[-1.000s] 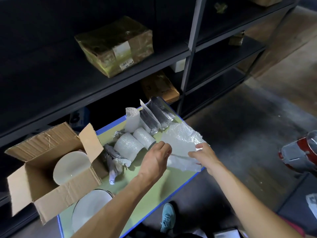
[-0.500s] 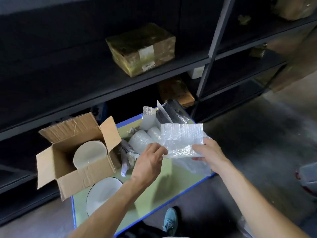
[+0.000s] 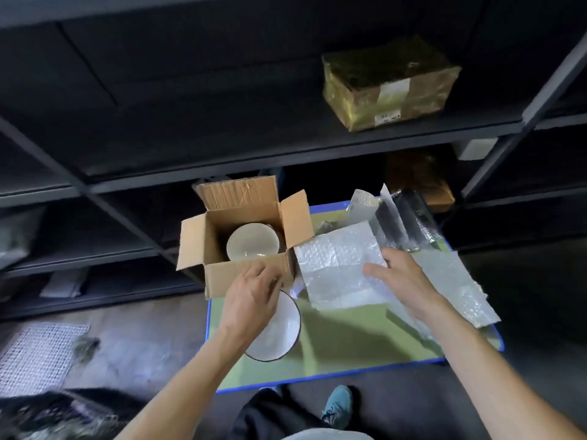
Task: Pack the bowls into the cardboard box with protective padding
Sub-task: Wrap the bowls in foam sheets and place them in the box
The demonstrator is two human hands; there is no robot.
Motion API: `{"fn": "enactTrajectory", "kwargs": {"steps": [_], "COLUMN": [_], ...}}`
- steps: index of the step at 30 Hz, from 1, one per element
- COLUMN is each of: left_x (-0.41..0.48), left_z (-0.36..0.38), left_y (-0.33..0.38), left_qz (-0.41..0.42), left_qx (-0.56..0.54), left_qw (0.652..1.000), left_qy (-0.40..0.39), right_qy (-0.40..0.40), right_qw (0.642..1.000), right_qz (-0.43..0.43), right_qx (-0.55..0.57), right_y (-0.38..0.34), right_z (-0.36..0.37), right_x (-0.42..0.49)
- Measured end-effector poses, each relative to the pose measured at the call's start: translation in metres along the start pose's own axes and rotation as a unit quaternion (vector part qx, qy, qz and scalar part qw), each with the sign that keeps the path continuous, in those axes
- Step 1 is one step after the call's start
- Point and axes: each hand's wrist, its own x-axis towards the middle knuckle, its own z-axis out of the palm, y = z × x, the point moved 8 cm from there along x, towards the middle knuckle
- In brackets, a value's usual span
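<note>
An open cardboard box [image 3: 222, 277] stands at the left end of the green mat, with a white bowl [image 3: 252, 241] inside it. A second white bowl with a dark rim [image 3: 282, 331] lies on the mat just in front of the box. My left hand [image 3: 251, 296] hovers over this bowl's far edge, next to the box's front wall. Its fingers are loosely curled and nothing shows in them. My right hand [image 3: 403, 281] holds a sheet of bubble wrap [image 3: 336, 265] to the right of the box, thumb on top.
The blue-edged green mat [image 3: 349, 347] lies on the floor before dark shelves. Silvery padding rolls [image 3: 403, 223] stand at its back right, and more bubble wrap [image 3: 460, 290] lies at the right. A wrapped package [image 3: 387, 84] sits on a shelf. My teal shoe [image 3: 338, 404] is near the mat's front.
My left hand let go of the bubble wrap and moved left over the bowl on the mat. My right hand carried the sheet toward the box. The view swung left.
</note>
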Motion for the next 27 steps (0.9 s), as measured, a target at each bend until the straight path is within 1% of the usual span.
{"fn": "enactTrajectory", "kwargs": {"steps": [3, 5, 7, 10, 15, 18, 23, 27], "left_x": [-0.020, -0.033, -0.044, -0.055, -0.057, -0.052, -0.042, -0.042], "left_z": [-0.012, -0.014, -0.011, 0.001, 0.017, 0.019, 0.014, 0.008], "left_y": [-0.023, -0.039, -0.055, -0.069, -0.069, -0.073, -0.076, -0.072], "left_qz": [-0.052, -0.094, -0.132, -0.168, -0.173, -0.179, -0.179, -0.172], "left_qx": [0.009, 0.033, 0.057, 0.066, 0.050, 0.040, 0.054, 0.051], "left_qw": [0.999, 0.995, 0.990, 0.982, 0.978, 0.977, 0.974, 0.974], "left_qy": [0.011, 0.008, -0.007, -0.047, -0.108, -0.113, -0.128, -0.140], "right_qy": [-0.028, -0.044, -0.050, -0.059, -0.068, -0.077, -0.083, -0.078], "right_qw": [0.999, 0.997, 0.996, 0.995, 0.994, 0.993, 0.989, 0.990], "right_qz": [-0.014, -0.020, -0.006, 0.011, 0.037, 0.031, 0.065, 0.072], "right_qx": [-0.032, -0.058, -0.079, -0.078, -0.075, -0.079, -0.108, -0.089], "right_y": [-0.012, -0.015, -0.010, -0.006, -0.001, -0.004, 0.008, 0.012], "right_z": [0.022, 0.034, 0.039, 0.040, 0.034, 0.031, 0.032, 0.032], "right_x": [0.003, 0.004, 0.007, 0.002, -0.015, -0.026, -0.031, -0.034]}}
